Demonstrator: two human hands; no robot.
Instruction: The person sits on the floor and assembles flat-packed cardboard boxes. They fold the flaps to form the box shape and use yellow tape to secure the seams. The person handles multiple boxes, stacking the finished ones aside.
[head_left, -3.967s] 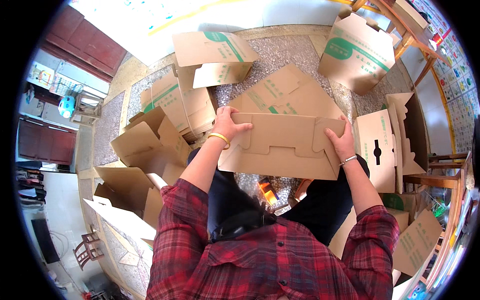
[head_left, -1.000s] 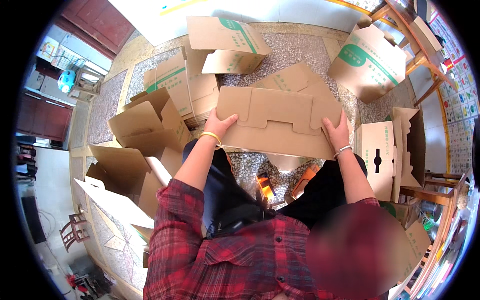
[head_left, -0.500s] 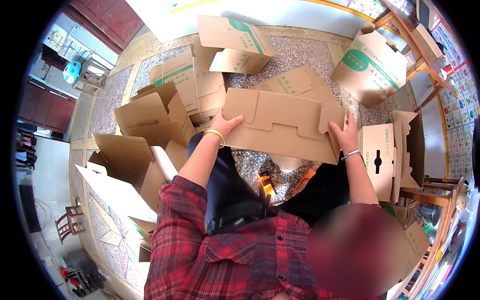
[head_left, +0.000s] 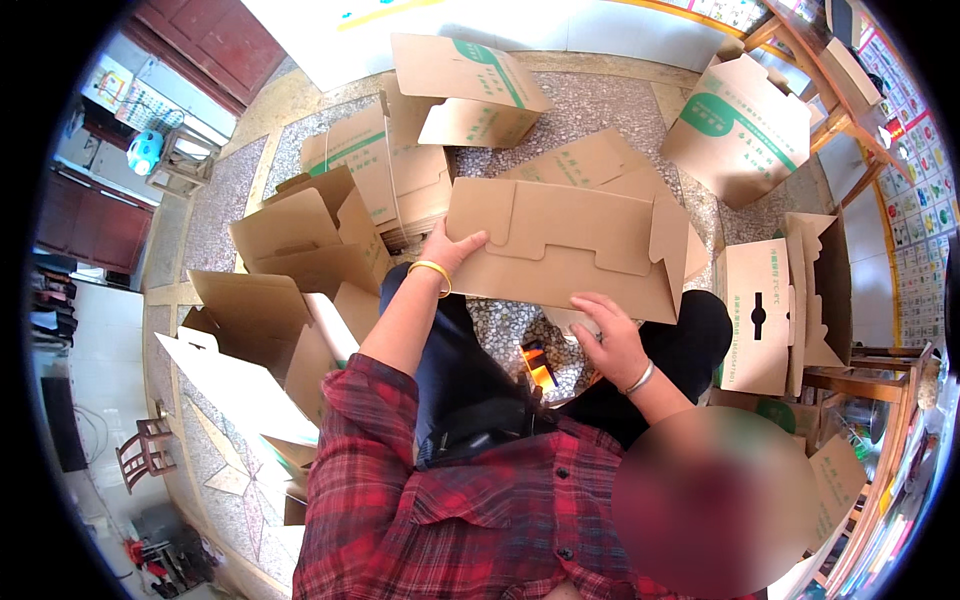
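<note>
A brown cardboard box [head_left: 560, 225] lies across in front of me, its interlocking bottom flaps facing up. At its left end my left hand [head_left: 452, 250] grips the edge, thumb on top and the other fingers out of sight beneath. My right hand [head_left: 610, 340] is at the near edge of the box, fingers stretched and apart, holding nothing; whether the fingertips touch the cardboard I cannot tell. A small flap stands up at the box's right end. Between my legs an orange-and-black object [head_left: 538, 366] rests on the speckled floor.
Opened cartons [head_left: 270, 320] crowd my left side. A strapped stack of flat cartons [head_left: 400, 185] lies ahead, with another carton [head_left: 470, 90] beyond it. Standing boxes [head_left: 740, 130] are at the far right, and one with a black slot [head_left: 757, 315] is beside my right knee, near wooden furniture [head_left: 850, 385].
My right hand has let go of the box's right end and moved left and toward me, to its near edge. My left hand and the box stay nearly in place.
</note>
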